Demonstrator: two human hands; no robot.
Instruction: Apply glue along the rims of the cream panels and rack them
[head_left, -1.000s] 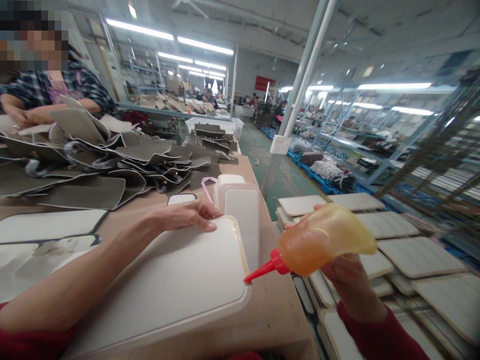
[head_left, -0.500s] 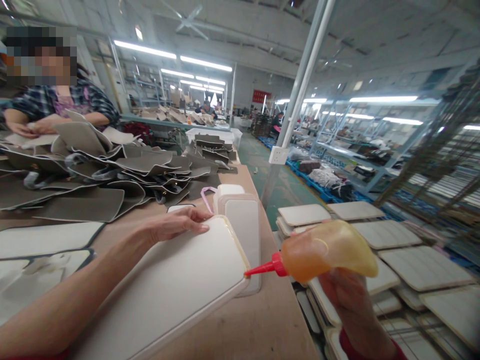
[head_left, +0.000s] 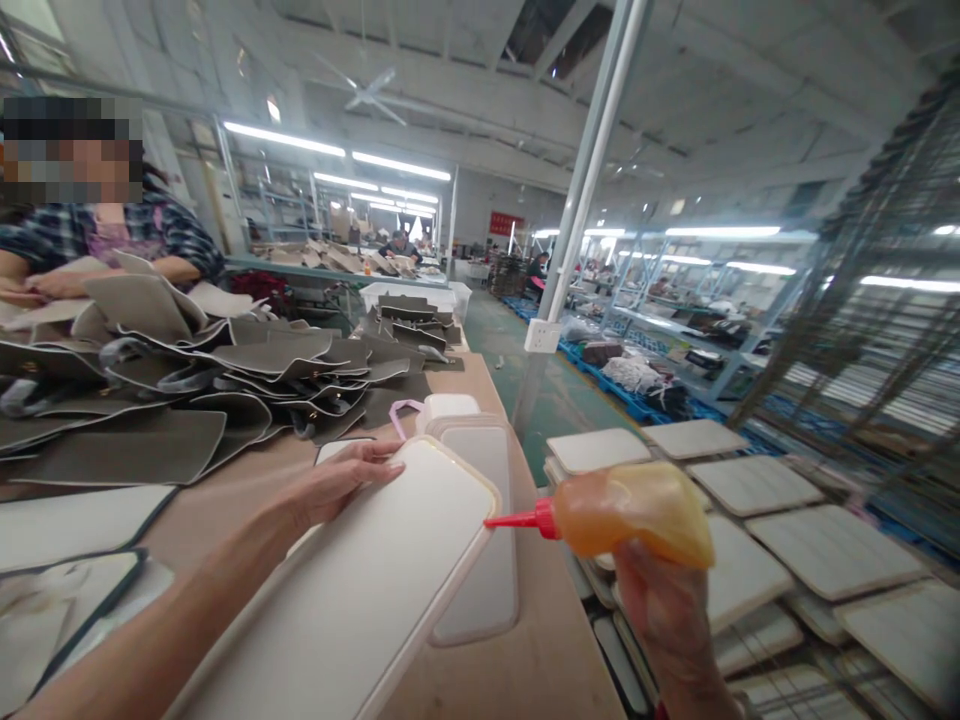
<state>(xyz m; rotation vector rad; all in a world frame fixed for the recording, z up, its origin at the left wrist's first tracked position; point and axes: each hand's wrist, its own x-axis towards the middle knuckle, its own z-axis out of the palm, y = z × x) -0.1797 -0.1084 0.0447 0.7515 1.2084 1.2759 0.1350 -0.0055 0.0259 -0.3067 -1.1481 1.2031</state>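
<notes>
My left hand [head_left: 351, 480] grips the far left corner of a white rounded panel [head_left: 360, 590], thumb on top and fingers at the edge. The panel is tilted above the table. A shiny yellowish line of glue [head_left: 469, 470] runs along its far edge and round the right corner. My right hand [head_left: 664, 610] is wrapped round a squeeze glue bottle [head_left: 630, 510] with amber liquid and a red nozzle. The nozzle tip touches the panel's rim just past that corner. Beneath lies a stack of similar pale panels [head_left: 480, 540].
Grey-brown pieces with white edges [head_left: 247, 370] are heaped at the left. Behind them sits a co-worker [head_left: 97, 240] in a checked shirt. White panels [head_left: 757, 485] lie in stacks at the right, beside a metal pole [head_left: 577, 190] with a socket box [head_left: 541, 336].
The nozzle tip has passed round the corner onto the panel's right side edge. The panel has turned slightly and my view has tipped upward.
</notes>
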